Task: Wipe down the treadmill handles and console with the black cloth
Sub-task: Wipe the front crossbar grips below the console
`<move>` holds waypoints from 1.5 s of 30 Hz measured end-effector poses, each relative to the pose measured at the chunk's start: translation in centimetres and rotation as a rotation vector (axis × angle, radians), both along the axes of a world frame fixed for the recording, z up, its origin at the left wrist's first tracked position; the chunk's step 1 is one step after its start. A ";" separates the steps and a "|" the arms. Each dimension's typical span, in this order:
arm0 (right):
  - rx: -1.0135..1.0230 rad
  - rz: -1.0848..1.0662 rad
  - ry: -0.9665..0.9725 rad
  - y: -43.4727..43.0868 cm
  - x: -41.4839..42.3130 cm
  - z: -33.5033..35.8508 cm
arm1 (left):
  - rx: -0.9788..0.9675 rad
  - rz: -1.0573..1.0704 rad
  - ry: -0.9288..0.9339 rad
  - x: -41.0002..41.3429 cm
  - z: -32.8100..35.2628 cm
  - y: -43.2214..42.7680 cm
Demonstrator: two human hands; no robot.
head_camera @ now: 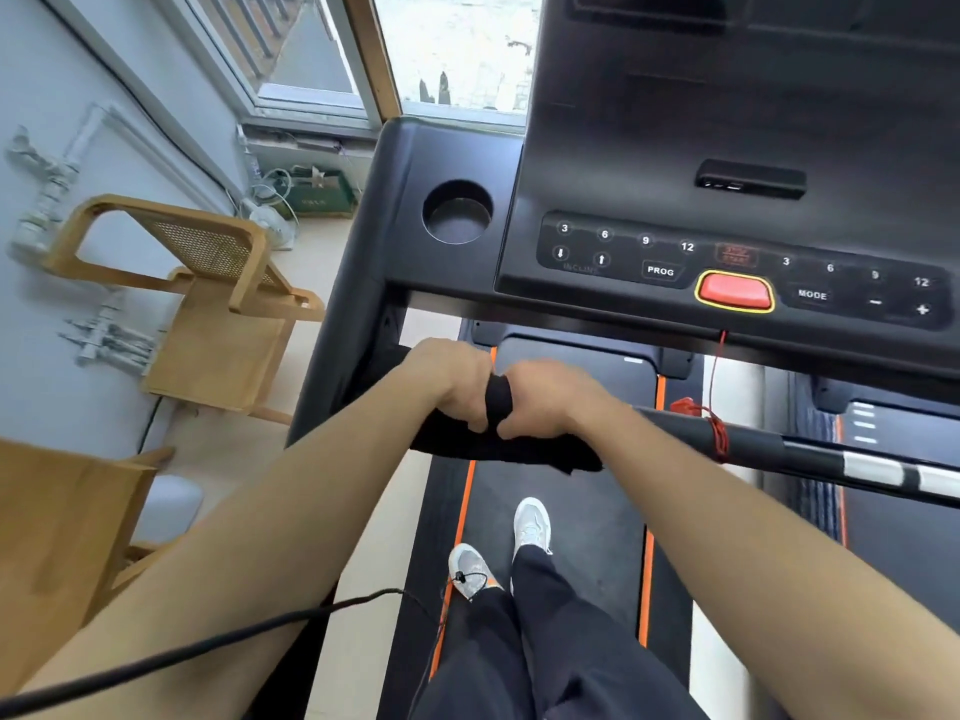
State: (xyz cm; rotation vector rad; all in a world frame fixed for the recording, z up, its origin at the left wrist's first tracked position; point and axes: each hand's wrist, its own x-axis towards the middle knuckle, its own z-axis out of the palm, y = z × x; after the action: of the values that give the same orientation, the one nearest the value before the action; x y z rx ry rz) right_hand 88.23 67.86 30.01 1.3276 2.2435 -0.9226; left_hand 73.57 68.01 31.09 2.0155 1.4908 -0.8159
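Observation:
The black cloth [511, 452] is wrapped over the treadmill's front handlebar [769, 446], near its left end. My left hand [452, 381] and my right hand [545, 397] sit side by side, both closed on the cloth and the bar beneath it. Loose cloth hangs below my hands. The black console [727, 148] rises above and beyond them, with a row of buttons and a red stop button [735, 292]. A round cup holder [457, 213] lies at the console's left.
A red safety cord [714, 418] is tied round the bar to the right of my hands. Wooden chairs [208, 304] stand at the left by the wall and window. My feet stand on the belt [587, 511]. A black cable [208, 641] crosses my left forearm.

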 end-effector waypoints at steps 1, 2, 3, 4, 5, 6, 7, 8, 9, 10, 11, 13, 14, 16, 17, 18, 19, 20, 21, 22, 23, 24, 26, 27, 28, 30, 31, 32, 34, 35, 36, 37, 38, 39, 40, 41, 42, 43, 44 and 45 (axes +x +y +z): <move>0.206 0.015 -0.015 -1.3 0.7 -0.5 | 0.135 -0.017 -0.028 0.1 -0.7 -0.9; 0.419 0.030 -0.006 -2.7 1.5 -1.2 | 0.325 -0.047 -0.049 0.4 -1.6 -2.1; 0.589 0.036 0.020 -3.9 2.1 -1.8 | 0.500 -0.074 -0.037 1.0 -2.3 -3.3; 0.695 0.026 0.041 -4.5 2.8 -2.1 | 0.642 -0.071 -0.043 1.7 -3.0 -4.4; 0.701 0.018 0.032 -4.4 3.3 -1.9 | 0.742 -0.062 -0.066 2.5 -3.7 -5.1; 0.588 0.005 0.000 -3.8 3.6 -1.4 | 0.794 -0.063 -0.087 3.2 -4.1 -5.3; 0.410 -0.007 -0.030 -2.7 3.8 -0.8 | 0.740 -0.053 -0.110 3.7 -4.1 -5.1; 0.189 -0.005 -0.050 -1.4 4.0 -0.2 | 0.626 -0.049 -0.121 4.2 -3.5 -4.3; -0.017 -0.006 -0.055 -0.2 4.3 0.2 | 0.486 -0.057 -0.107 4.6 -2.6 -3.5; -0.177 -0.020 -0.050 0.9 4.5 0.6 | 0.327 -0.045 -0.109 4.9 -2.0 -2.5; -0.284 -0.043 -0.055 1.6 4.9 0.7 | 0.175 -0.026 -0.119 5.3 -1.5 -1.4; -0.336 -0.062 -0.082 2.0 5.9 0.9 | -0.042 -0.014 -0.109 6.6 -0.7 0.2; -0.304 -0.060 -0.108 1.6 6.6 0.9 | -0.056 -0.027 -0.118 7.3 -0.6 0.4; -0.070 -0.034 -0.158 0.1 8.1 0.4 | 0.073 -0.053 -0.140 8.9 -1.2 -0.5; 0.127 -0.021 -0.170 -1.1 9.0 -0.3 | 0.205 -0.052 -0.159 9.5 -1.8 -1.5; 0.336 -0.021 -0.161 -2.3 9.7 -1.2 | 0.380 -0.049 -0.180 10.2 -2.4 -2.6; 0.516 -0.017 -0.130 -3.5 10.2 -2.2 | 0.540 -0.079 -0.179 10.7 -2.8 -3.5; 0.655 -0.016 -0.084 -4.4 10.5 -2.8 | 0.660 -0.099 -0.179 11.1 -3.2 -4.3; 0.745 -0.018 -0.055 -4.7 10.7 -3.1 | 0.733 -0.119 -0.172 11.4 -3.5 -4.9; 0.727 -0.012 -0.055 -4.4 10.7 -2.9 | 0.767 -0.129 -0.172 11.7 -3.7 -4.9; 0.601 -0.019 -0.074 -3.7 10.6 -2.2 | 0.696 -0.115 -0.174 11.7 -3.6 -4.4; 0.416 -0.001 -0.107 -2.7 10.5 -1.3 | 0.569 -0.108 -0.165 11.7 -3.0 -3.6; 0.004 0.058 -0.113 0.0 10.4 0.2 | 0.179 -0.072 -0.176 11.8 -2.1 -1.4; -0.168 0.048 -0.097 1.2 10.5 0.6 | -0.037 -0.032 -0.192 11.8 -1.6 0.1; -0.302 0.015 -0.088 2.0 10.5 0.7 | -0.226 0.008 -0.201 12.0 -1.0 1.3; -0.392 -0.039 -0.072 2.5 10.7 0.6 | -0.384 0.030 -0.210 12.4 -0.6 2.4; -0.356 -0.046 -0.077 2.0 10.8 0.4 | -0.354 0.009 -0.200 12.5 -0.5 2.2; -0.259 -0.041 -0.085 1.3 10.9 0.4 | -0.266 -0.027 -0.181 12.5 -0.5 1.5; 0.111 -0.038 -0.113 -1.0 11.2 -0.6 | 0.114 -0.085 -0.172 12.2 -1.3 -0.9; 0.344 -0.038 -0.092 -2.3 11.5 -1.4 | 0.349 -0.103 -0.195 12.0 -2.2 -2.2; 0.550 -0.028 -0.053 -3.5 11.6 -2.3 | 0.525 -0.130 -0.194 11.9 -2.7 -3.5; 0.715 -0.031 0.008 -4.4 11.7 -3.0 | 0.662 -0.161 -0.194 11.8 -3.3 -4.3; 0.813 -0.043 0.040 -4.9 11.8 -3.5 | 0.766 -0.186 -0.206 11.7 -4.1 -4.8; 0.843 -0.048 0.038 -5.1 11.8 -3.6 | 0.821 -0.194 -0.209 11.8 -4.7 -4.9; 0.770 -0.057 0.010 -4.8 11.6 -3.3 | 0.820 -0.182 -0.216 11.9 -4.8 -4.8; 0.637 -0.067 -0.046 -4.3 11.4 -2.6 | 0.757 -0.159 -0.211 11.9 -4.3 -4.4; 0.485 -0.053 -0.102 -3.5 11.2 -1.6 | 0.658 -0.147 -0.199 12.0 -3.5 -3.9; 0.346 -0.020 -0.125 -2.4 11.1 -0.7 | 0.515 -0.143 -0.184 12.0 -2.6 -3.3; 0.201 0.011 -0.129 -1.3 11.0 0.1 | 0.370 -0.130 -0.194 12.0 -2.1 -2.5; 0.037 0.017 -0.129 -0.3 10.9 0.7 | 0.196 -0.110 -0.200 12.0 -1.5 -1.4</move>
State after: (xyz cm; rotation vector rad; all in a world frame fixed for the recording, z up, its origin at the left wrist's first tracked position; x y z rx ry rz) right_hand 99.14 67.53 30.74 1.3419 2.1803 -0.7696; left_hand 85.54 66.65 29.57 2.2660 1.4023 -0.5076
